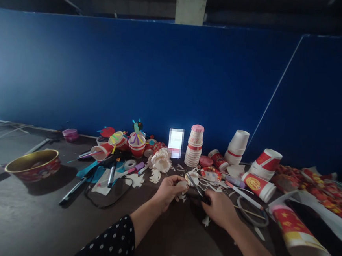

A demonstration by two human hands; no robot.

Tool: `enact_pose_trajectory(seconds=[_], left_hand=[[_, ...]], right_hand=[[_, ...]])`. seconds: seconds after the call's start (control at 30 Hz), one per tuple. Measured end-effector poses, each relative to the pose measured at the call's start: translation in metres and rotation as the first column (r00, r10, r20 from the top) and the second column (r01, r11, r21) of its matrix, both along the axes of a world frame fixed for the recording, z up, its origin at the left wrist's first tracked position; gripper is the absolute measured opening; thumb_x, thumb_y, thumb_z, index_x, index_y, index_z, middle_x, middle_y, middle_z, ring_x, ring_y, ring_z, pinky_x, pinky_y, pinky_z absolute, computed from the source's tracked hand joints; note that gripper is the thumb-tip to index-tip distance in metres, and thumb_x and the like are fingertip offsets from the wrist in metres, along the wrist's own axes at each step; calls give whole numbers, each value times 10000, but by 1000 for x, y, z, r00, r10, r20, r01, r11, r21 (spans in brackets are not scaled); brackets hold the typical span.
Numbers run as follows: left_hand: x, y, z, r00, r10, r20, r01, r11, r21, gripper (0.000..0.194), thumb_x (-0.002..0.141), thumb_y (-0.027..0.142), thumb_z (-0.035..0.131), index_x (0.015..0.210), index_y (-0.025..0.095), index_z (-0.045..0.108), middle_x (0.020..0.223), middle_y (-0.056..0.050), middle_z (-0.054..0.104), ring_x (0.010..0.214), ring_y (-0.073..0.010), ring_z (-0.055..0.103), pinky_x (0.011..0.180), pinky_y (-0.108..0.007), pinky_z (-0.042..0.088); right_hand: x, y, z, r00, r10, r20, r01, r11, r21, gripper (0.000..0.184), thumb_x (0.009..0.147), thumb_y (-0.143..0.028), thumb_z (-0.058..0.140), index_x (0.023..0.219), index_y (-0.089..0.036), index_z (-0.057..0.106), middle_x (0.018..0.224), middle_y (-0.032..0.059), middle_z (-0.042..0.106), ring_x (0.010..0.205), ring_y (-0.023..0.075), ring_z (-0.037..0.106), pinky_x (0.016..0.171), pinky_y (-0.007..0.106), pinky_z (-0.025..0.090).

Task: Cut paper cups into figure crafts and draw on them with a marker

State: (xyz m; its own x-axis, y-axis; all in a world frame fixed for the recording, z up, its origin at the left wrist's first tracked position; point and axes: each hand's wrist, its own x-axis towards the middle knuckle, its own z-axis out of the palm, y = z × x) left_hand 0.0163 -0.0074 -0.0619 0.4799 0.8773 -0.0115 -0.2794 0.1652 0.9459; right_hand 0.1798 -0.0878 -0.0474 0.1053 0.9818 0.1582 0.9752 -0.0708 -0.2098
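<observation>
Paper cup scrap, white, curled

Dim, bluish light throughout; harsh glare from a pixelated white rectangle; soft shadows across the dark tabletop; wide-angle bending along the frame edges, upper corners nearly black.

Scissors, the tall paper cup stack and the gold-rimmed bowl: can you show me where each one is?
Scissors (194, 184), head view, on the metal blades.
Paper cup stack (193, 147), head view, on the cups' middle.
Gold-rimmed bowl (35, 174), head view, on the outer red wall.
</observation>
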Motion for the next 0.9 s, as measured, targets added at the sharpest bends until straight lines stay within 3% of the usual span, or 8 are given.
enact_pose_trajectory(seconds=[0.5, 0.9], left_hand=[[0, 1, 1, 999, 49, 17, -49, 999, -13, 309, 539, 356, 722, 612, 106, 555, 549, -27, 602, 450, -74, 495, 434, -177, 357], [-1, 0, 2, 997, 61, 42, -57, 995, -85, 277, 567, 346, 686, 618, 87, 600, 481, -23, 575, 393, -86, 489, 405, -199, 367]], right_hand=[[-1, -1, 2, 999, -7, -35, 6, 1000, -12, 236, 754, -404, 491, 766, -201, 611, 741, 43, 672, 716, 191, 607, 565, 246, 316], [-2, -1, 2, 1000, -22, -4, 22, 1000, -23, 230, 755, -400, 489, 749, -205, 611, 727, 42, 673, 707, 194, 614, 552, 245, 315]])
